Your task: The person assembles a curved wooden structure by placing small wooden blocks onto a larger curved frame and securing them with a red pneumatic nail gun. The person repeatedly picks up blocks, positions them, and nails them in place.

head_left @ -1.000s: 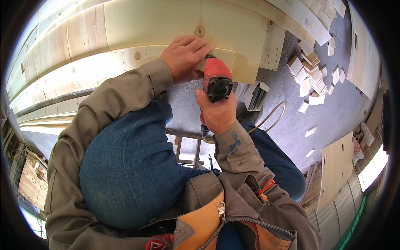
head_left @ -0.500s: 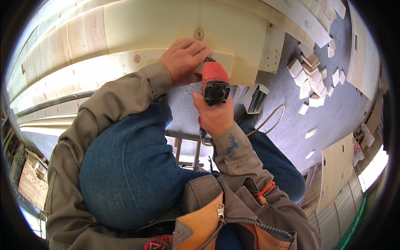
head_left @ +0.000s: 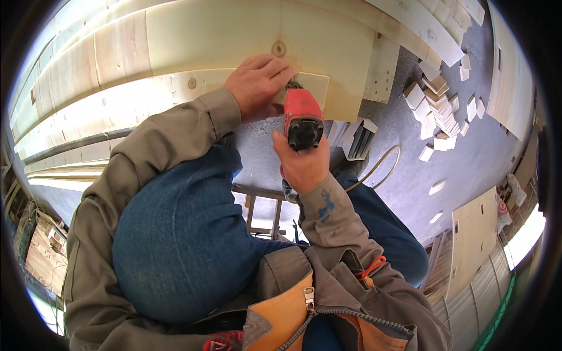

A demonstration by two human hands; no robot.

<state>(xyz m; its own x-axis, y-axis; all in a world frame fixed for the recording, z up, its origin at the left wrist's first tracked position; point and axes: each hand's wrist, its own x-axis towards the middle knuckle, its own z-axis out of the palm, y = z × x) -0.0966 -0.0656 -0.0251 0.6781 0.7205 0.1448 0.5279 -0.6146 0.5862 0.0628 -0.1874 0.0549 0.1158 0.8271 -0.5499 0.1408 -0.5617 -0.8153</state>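
Observation:
My right hand is wrapped round the handle of a red nail gun with a black rear cap. Its nose points away from me and meets a narrow wooden strip, close beside my left fingertips. My left hand grips that strip near its right end, fingers together over the top and the thumb side mostly hidden. Behind the strip lies a wide pale wooden board with a dark knot. A thin yellowish air hose loops out to the right of my right forearm.
Several wood offcuts lie heaped on the grey floor at right. Long boards stretch away to the left. An open-ended box-like piece sits right of the nail gun, and a slotted panel lies farther right. My bent knee is below my left arm.
The nail gun and my right hand have shifted very slightly, with the nose a touch nearer me. My left hand keeps its place on the strip.

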